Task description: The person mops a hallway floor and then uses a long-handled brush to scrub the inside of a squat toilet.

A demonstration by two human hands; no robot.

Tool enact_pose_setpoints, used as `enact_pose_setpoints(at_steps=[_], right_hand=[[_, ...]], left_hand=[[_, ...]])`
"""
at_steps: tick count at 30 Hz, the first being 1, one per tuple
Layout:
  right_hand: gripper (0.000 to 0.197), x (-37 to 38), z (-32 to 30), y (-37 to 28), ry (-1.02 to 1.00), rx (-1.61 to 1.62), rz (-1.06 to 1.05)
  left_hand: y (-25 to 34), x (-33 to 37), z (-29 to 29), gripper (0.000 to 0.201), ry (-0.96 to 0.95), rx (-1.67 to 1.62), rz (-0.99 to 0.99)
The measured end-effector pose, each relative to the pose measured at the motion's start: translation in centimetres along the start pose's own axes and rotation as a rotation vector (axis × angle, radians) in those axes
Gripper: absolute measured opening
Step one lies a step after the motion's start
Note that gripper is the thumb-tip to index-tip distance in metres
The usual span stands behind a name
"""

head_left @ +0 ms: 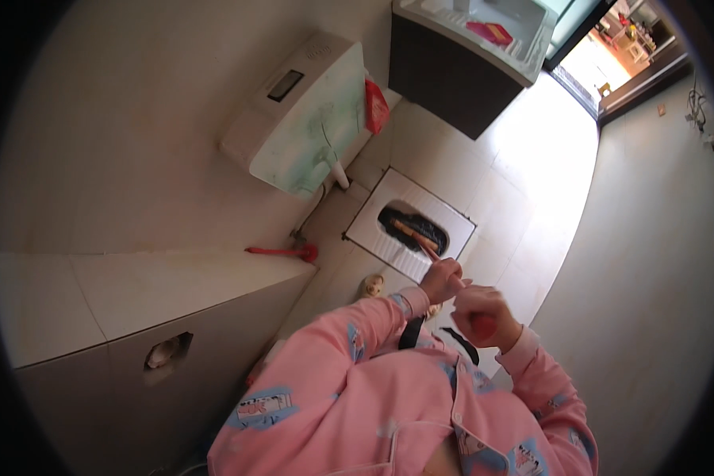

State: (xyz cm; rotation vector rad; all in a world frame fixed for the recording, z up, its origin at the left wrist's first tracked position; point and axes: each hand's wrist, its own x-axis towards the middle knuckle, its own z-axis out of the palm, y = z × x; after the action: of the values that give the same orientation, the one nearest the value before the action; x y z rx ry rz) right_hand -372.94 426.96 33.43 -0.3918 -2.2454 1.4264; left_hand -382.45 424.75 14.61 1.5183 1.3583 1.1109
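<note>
A white squat toilet (377, 197) is set in the floor ahead of me, with a dark basin in its middle. My left hand (442, 281) is closed around the thin shaft of a long-handled tool (429, 249) that slants down into the basin. Its lower part looks orange-brown; the exact kind of tool is unclear. Nearer to my body, my right hand (484, 308) is wrapped round a red end (482, 324), which seems to belong to the same tool. Pink printed sleeves cover both arms.
A flush tank (317, 119) hangs on the left wall, with a red bag (375, 107) beside it. Below lies a red-handled tool (285, 252) at the tiled ledge (174, 293). Ahead stands a dark washbasin cabinet (444, 75); a doorway (611, 59) opens far right. One slipper (373, 284) shows.
</note>
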Motion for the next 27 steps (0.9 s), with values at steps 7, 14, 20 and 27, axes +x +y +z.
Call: enact_pose_setpoints(at_steps=[7, 14, 20, 27], right_hand=[[0.013, -1.1, -6.9, -13.1, 0.609, -0.125, 0.034], [0.027, -1.3, -5.8, -18.1, 0.190, 0.483, -0.671], [0.014, -6.1, -0.4, -0.9, 0.674, 0.131, 0.288], [0.014, -3.7, -0.7, -6.9, 0.445, -0.117, -0.012]], left_hand=[[17.9, 4.6, -1.2, 0.027, 0.179, -0.163, 0.348], [21.6, 5.4, -2.9, 0.023, -1.166, -0.315, 0.364], [-0.2, 0.1, 5.7, 0.025, -0.042, 0.051, 0.067], [7.2, -1.4, 0.4, 0.028, -0.091, -0.129, 0.095]])
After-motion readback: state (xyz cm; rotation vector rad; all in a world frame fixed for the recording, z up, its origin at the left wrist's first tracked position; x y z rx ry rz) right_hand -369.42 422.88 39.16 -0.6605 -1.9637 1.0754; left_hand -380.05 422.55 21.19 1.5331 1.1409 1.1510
